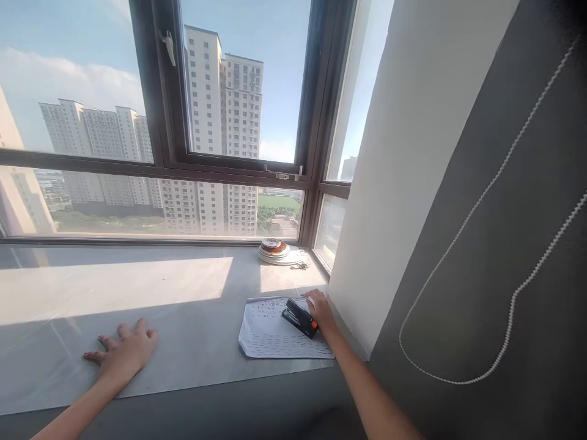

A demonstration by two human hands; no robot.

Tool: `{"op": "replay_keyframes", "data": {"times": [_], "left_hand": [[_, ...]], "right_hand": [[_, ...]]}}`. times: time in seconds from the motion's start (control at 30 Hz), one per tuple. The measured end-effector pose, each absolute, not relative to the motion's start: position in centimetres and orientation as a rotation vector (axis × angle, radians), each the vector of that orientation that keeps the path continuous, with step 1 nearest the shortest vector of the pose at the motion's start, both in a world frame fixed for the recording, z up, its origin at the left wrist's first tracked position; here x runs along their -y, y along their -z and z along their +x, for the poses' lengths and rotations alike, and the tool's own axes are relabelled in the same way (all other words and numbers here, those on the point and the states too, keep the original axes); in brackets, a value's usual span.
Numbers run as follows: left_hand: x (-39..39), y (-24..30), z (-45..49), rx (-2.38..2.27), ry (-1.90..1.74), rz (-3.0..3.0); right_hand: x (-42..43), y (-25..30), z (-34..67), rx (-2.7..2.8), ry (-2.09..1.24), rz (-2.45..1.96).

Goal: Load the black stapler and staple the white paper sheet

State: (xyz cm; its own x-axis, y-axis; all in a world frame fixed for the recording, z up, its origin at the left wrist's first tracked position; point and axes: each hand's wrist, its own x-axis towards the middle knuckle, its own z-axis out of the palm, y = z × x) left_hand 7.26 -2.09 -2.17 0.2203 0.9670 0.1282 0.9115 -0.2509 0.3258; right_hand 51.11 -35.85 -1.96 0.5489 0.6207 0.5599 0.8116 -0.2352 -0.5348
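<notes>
My left hand rests on the grey stone windowsill, palm down, fingers spread, holding nothing. At the right, my right hand is beside a black stapler with an orange part at its rear end. The fingers of this hand bend over near the far right corner of the paper, and the thumb is hidden. I cannot tell whether it grips the stapler or only rests beside it. The stapler lies slantwise over a white sheet of paper, which bears handwriting and rows of printed lines and has a slightly curled left edge.
A stack of plates stands in the far corner, with a small dark chain-like item next to it. Dark window frames rise behind the sill. On the right are a white wall and a hanging beaded blind cord.
</notes>
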Motion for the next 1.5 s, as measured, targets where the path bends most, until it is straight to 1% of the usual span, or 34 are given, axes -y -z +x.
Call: {"op": "replay_keyframes", "data": {"times": [0.1, 0.23, 0.4, 0.57, 0.8, 0.9, 1.0, 1.1, 1.17, 1.23, 1.33, 1.37, 1.5], "left_hand": [[3.0, 1.2, 7.4, -1.904, -0.381, 2.304], [3.0, 1.2, 7.6, -1.925, -0.346, 2.321], [2.3, 1.8, 7.4, -1.924, -0.369, 2.357], [2.6, 1.6, 7.5, -1.919, -0.384, 2.344], [3.7, 1.0, 7.5, -1.907, -0.402, 2.332], [3.9, 0.6, 7.4, -1.870, -0.405, 2.339], [4.0, 0.1, 7.2, -1.821, -0.408, 2.369], [5.1, -0.2, 7.5, -1.632, -0.522, 2.597], [7.1, -0.2, 8.7, -1.389, -0.662, 2.794], [10.1, 0.0, 11.2, -1.128, -0.716, 2.856], [15.3, 0.1, 16.7, -0.659, -0.620, 2.822], [16.9, 0.1, 18.7, -0.571, -0.607, 2.797], [20.6, -0.3, 24.7, -0.426, -0.520, 2.786]], "right_hand": [[35.8, 2.0, 50.7, 1.225, 0.297, -2.051], [36.2, 1.9, 50.5, 1.239, 0.306, -2.071], [35.9, 1.7, 49.8, 1.224, 0.284, -2.033], [33.5, 1.6, 46.9, 1.287, 0.182, -1.955], [32.3, -1.8, 42.4, 1.106, 0.138, -1.750], [32.0, -2.5, 39.5, 1.352, 0.040, -1.841], [31.4, -2.5, 37.0, 1.431, 0.004, -2.078], [31.9, -3.5, 37.0, 1.295, 0.048, -2.205], [33.5, -4.7, 38.4, 1.210, 0.117, -2.191], [35.5, -6.0, 40.7, 1.186, 0.207, -2.170], [38.5, -6.7, 44.2, 1.152, 0.326, -2.293], [39.3, -6.5, 45.1, 1.161, 0.338, -2.337], [41.1, -4.7, 46.9, 1.216, 0.211, -2.447]]}}
